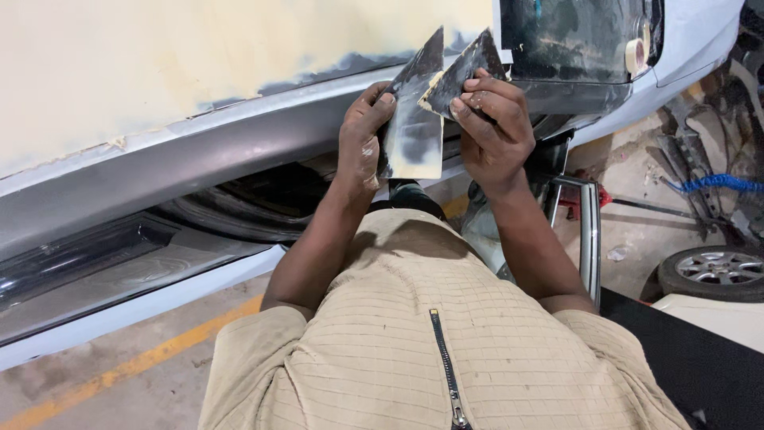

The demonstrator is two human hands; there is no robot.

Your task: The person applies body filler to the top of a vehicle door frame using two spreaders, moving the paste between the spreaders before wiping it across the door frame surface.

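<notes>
Beside the car door (pixel 159 72), the left hand (pixel 360 135) pinches a flat scraper (pixel 415 131) upright so the right hand (pixel 493 123), pinching another scraper (pixel 460 72), wipes putty on it.

The car body panel (pixel 159 72) walls off everything ahead, its grey sill (pixel 199 151) jutting toward the person. Both spreader blades (pixel 418 127) nearly touch it, leaving little room forward. Open space lies below over the concrete floor (pixel 119 374); a loose wheel (pixel 716 271) crowds the right.
</notes>
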